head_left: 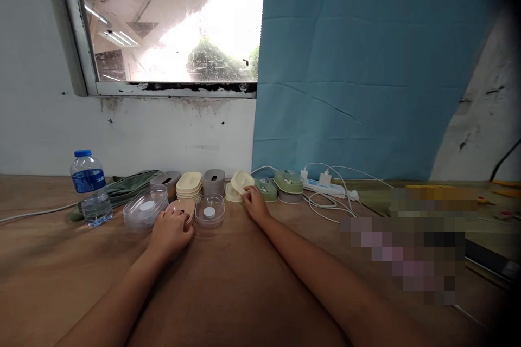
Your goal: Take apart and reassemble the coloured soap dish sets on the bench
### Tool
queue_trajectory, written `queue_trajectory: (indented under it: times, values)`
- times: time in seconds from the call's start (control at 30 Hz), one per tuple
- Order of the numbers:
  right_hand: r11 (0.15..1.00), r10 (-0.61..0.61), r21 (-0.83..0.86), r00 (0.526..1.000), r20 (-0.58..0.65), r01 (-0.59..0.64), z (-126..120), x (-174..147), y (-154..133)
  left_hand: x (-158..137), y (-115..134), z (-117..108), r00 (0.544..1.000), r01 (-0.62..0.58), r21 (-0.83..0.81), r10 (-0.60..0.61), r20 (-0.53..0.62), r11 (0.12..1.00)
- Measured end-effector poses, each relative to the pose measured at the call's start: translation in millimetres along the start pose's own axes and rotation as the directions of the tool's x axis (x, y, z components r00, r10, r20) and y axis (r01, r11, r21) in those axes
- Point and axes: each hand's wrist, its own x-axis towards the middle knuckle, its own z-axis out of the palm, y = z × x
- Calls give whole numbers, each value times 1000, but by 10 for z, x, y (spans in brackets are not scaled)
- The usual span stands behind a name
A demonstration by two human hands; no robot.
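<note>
My right hand pinches the edge of a cream lid, which is tilted up over another cream piece on the table. Peach lids sit under my left hand, whose fingers curl over their top and side; the hand hides part of them. Just right of the left hand stands a clear plastic container with a white round label. To its left is a stack of similar clear containers. A pile of cream lids stands behind, between two grey containers.
Green-lidded boxes stand right of my right hand, before a white power strip with tangled cables. At left are a water bottle and a dark green pouch. A blurred patch covers the right side of the wooden table.
</note>
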Motion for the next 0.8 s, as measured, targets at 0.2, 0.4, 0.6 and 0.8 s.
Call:
queue_trajectory:
  times: [0.2, 0.4, 0.6, 0.8]
  values:
    - [988, -28, 152, 999, 40, 22, -717, -701, -134, 22, -40, 7, 998, -18, 35, 16, 67, 999]
    - [933, -333, 269, 862, 383, 240, -1405, -1199, -252, 54, -15, -16, 993, 82, -34, -85, -84, 996]
    - [914, -405, 262, 732, 548, 310, -1412, -1140, -348, -29, 195, -181, 928, 22, -142, -73, -365, 990]
    - [876, -475, 77, 825, 307, 476, -1493, -1149, -319, -228, 545, -291, 876, -402, -277, 280, -392, 873]
